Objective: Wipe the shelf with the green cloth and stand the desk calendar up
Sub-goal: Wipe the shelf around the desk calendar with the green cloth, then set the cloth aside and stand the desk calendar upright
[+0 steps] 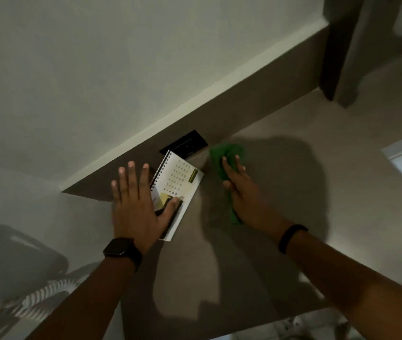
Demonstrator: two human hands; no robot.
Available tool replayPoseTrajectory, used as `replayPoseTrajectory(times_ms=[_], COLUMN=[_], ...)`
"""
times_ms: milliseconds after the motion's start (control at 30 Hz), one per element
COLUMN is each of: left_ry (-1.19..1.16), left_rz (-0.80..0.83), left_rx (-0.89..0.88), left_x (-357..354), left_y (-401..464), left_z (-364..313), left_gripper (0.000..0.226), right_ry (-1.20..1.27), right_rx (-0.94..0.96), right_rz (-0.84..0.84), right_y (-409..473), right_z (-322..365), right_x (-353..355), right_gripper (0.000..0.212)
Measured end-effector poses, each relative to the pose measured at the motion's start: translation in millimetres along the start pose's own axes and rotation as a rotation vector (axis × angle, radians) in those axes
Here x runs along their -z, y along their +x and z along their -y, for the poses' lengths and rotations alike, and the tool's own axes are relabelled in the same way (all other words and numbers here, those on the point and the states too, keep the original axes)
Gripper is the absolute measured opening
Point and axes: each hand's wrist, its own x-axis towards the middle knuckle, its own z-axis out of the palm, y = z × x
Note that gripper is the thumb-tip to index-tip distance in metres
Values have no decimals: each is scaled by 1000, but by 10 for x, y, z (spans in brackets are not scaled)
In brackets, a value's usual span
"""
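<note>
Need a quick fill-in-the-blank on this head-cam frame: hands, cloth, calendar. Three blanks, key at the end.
1. The right hand presses the ____ cloth against the shelf.
2. The left hand has its ____ resting on the desk calendar.
3. The calendar is lying ____ rather than standing up.

Missing words: green; thumb; flat
</note>
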Motion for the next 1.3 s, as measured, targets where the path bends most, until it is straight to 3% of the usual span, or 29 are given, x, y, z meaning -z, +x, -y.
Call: replayPoseTrajectory(times_ms=[233, 400, 533, 733, 933, 1067, 1200, 1300], left_ry=[-302, -352, -351, -348, -442, -638, -966, -1160], left_rz=[-95, 73, 102, 53, 138, -16, -314, -494], left_rx=[-26, 19, 65, 64, 124, 374, 789, 1022], left_x=[-295, -952, -1356, -1403, -1191, -926, -715, -638], left_y=[398, 569, 491, 523, 428, -12, -613, -902], left_z=[-1507, -2268, -2402, -2391, -2279, -2045, -1746, -1500], left_gripper=[91, 90, 86, 85, 92, 94, 94, 92], right_ry=[-542, -848, -997, -1025, -1054, -988, -450, -257], right_rx=[-16, -89, -47, -30, -32, 110, 138, 102], right_rz=[-57, 118, 31, -6, 35, 29, 217, 279], right_y=[25, 353, 407, 428, 390, 396, 539, 653], right_z=[-208, -784, -1077, -1106, -952, -514, -9, 228], right_x=[1417, 1515, 1411, 1391, 1378, 1117, 417, -84], right_gripper=[64, 63, 64, 72, 81, 79, 63, 58])
